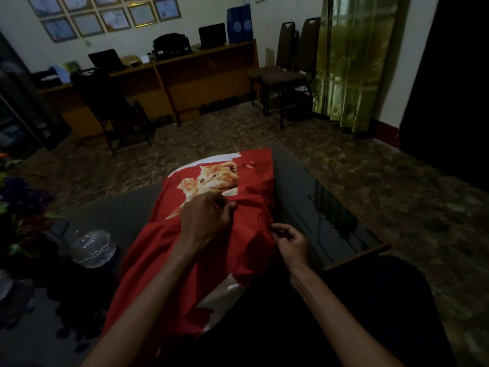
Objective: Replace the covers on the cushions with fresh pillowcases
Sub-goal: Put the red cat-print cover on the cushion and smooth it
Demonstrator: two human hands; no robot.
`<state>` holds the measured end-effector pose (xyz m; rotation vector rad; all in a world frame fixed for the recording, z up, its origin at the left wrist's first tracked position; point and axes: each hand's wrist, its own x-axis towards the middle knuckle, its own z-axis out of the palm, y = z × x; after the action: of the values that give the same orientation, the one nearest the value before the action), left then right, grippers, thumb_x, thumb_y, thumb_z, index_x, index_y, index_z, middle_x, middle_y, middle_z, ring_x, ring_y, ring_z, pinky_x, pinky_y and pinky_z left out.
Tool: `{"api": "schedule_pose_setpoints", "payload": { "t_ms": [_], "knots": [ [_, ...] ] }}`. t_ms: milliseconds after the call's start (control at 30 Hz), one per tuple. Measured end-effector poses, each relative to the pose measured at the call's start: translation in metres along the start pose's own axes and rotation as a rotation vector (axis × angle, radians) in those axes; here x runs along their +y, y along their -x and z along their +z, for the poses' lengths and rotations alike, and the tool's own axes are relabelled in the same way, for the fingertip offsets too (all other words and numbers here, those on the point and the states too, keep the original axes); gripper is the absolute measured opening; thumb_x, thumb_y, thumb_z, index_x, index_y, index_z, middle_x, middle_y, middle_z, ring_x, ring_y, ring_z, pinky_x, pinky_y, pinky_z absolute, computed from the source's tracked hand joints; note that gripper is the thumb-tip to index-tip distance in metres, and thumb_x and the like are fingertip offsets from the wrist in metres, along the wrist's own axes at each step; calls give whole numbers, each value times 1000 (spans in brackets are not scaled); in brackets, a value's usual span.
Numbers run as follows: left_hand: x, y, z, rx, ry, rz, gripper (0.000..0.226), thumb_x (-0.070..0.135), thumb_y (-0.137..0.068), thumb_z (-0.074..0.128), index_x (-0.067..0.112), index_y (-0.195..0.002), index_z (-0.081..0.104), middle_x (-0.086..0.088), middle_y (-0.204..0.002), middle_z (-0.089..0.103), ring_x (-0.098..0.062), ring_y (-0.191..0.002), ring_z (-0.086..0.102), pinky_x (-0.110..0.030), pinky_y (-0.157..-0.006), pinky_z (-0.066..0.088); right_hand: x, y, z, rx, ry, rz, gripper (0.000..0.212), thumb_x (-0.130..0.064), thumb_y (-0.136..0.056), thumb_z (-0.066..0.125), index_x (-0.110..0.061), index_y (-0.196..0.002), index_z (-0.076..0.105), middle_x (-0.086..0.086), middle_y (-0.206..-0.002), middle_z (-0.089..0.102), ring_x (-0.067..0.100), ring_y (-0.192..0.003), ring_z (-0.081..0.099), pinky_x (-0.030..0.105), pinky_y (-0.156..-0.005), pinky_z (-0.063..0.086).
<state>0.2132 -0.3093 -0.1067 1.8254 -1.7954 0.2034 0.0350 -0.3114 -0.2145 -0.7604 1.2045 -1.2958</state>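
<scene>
I judge I'm mid-cover: my left hand (205, 218) bunches the red pillowcase (169, 250), right hand (292, 243) fingers pinch its edge. Next, tug it along the cushion (225, 286).

Glass jar (92, 247) on dark table (330, 221); two chairs (288, 72) near curtain (354, 59).
</scene>
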Motion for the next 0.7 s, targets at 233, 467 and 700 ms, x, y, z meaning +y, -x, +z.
{"api": "schedule_pose_setpoints", "payload": {
  "t_ms": [233, 467, 700],
  "knots": [
    [30, -10, 7, -349, 260, 194, 21, 54, -87, 63, 39, -96, 75, 22, -85, 73, 4, -78, 66, -26, -74, 54, -4, -6, 0, -26, 3, 82, 42, 20, -87, 44, -14, -84, 68, 6, -80, 69, 7, -63, 63, 15, -58, 51],
    [53, -28, 15, -429, -63, 193, 20, 50, -82, 74, 31, -85, 77, 14, -73, 67, -4, -64, 59, -23, -52, 39, -2, -4, -14, -282, -170, 223, 30, -34, -89, 72, -11, -108, 75, 10, -105, 76, 22, -88, 70, 35, -81, 52],
    [62, -10, 39, -344, -4, 108, 14, 40, -86, 75, 26, -86, 76, 10, -83, 72, 1, -66, 61, -17, -54, 43, -6, -2, -18, -163, -88, 227, 17, 0, -96, 60, -12, -84, 65, -7, -57, 68, 3, -51, 63, 13, -51, 49]
  ]
}}
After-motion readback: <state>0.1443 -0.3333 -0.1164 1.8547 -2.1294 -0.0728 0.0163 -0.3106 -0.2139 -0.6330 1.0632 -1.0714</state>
